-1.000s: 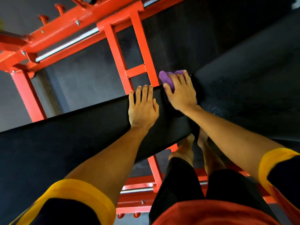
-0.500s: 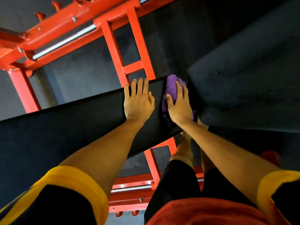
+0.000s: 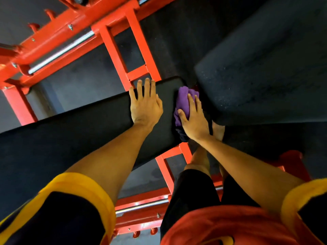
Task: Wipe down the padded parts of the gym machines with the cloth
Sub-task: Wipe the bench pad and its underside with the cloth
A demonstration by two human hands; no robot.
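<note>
1. The purple cloth (image 3: 184, 101) is bunched on the right-hand end of the long black pad (image 3: 79, 131), close to that pad's end edge and just beside the gap to a second pad.
2. The cloth is pressed onto the pad by the right hand (image 3: 194, 121). The fingers are laid fairly straight over the top of the bundle and the thumb is spread out against its near-left side. No curled grip round the cloth is observed.
3. A darker fold of fabric is seen below the right wrist at the pad's end. Whether it is part of the cloth cannot be told.
4. The left hand (image 3: 146, 108) is placed flat on the same pad, just left of the cloth and apart from it. Its fingers are straight and spread, the fingertips reach the pad's far edge, and nothing is held.
5. The second pad (image 3: 265, 76), dark and speckled, lies to the right of the cloth and rises toward the upper right.
6. A red steel frame (image 3: 122, 55) is seen beneath and beyond the long pad, and a chrome bar (image 3: 62, 52) runs along its upper-left member.
7. A bare foot (image 3: 218, 129) is visible below the second pad's near corner.
8. Black shorts (image 3: 191, 191) and yellow-cuffed sleeves (image 3: 79, 186) are recorded in the foreground.
</note>
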